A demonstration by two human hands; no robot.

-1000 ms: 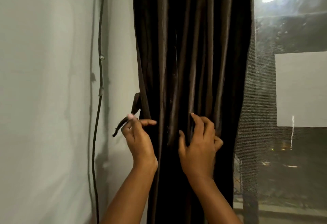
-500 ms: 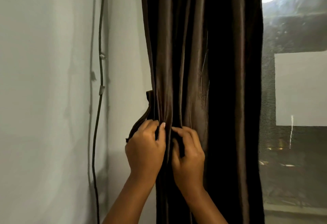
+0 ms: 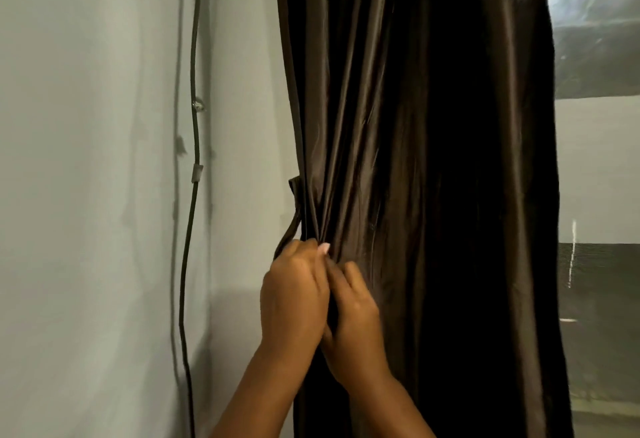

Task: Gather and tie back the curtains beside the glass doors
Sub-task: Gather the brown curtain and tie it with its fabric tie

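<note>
Where curtain (image 3: 433,160) edge bunches, both hands gripping

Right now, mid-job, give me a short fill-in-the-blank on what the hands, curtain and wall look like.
1. The left hand and right hand meet at the curtain's ____ edge.
2. The tie strap hangs between the curtain and the ____.
3. A thin ____ runs down the wall.
Missing: left; wall; cable
</note>
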